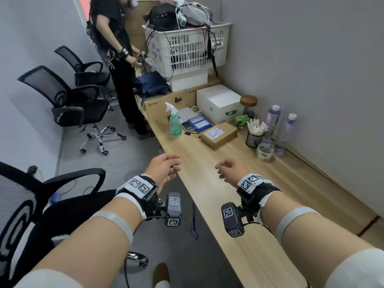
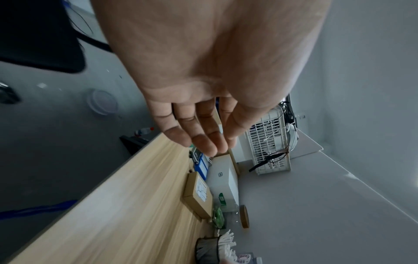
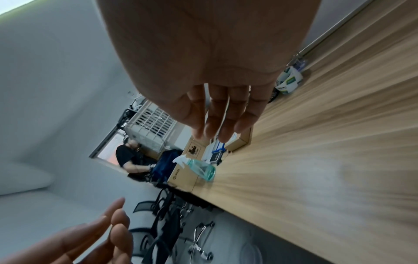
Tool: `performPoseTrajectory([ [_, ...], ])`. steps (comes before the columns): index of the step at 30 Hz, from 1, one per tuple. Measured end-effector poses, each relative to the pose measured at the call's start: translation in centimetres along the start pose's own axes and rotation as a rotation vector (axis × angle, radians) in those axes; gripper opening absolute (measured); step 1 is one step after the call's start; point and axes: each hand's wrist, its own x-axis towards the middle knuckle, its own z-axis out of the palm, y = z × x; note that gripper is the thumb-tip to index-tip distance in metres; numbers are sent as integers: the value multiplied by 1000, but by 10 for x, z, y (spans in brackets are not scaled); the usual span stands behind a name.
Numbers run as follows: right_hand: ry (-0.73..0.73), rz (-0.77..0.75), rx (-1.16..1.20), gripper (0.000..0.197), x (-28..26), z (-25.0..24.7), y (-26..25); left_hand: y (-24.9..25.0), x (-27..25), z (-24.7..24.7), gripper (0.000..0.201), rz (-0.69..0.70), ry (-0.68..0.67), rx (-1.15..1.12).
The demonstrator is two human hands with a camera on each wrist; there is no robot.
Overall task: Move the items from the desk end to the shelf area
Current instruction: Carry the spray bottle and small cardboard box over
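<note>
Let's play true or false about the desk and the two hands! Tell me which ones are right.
1. The left hand is holding the green spray bottle. False: the hand is empty, and the bottle stands farther along the desk.
2. The right hand holds nothing. True.
3. The white basket is full of cables and gear. True.
4. The flat brown box sits on top of the white basket. False: it lies on the desk, near the mesh cup of white sticks.
5. Two clear bottles stand by the wall. True.
</note>
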Motion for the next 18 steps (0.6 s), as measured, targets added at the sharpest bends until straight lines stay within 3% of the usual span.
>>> performPoseTrajectory([
  [9, 123, 204, 1, 21, 113, 38, -52, 55, 171, -39, 16, -59, -175, 37],
  [14, 68, 367, 36, 10, 145, 47, -38, 58, 233, -23, 17, -115, -265, 85],
  [18, 95, 486, 96, 14, 180, 46, -13, 49, 277, -5, 15, -176, -286, 157],
])
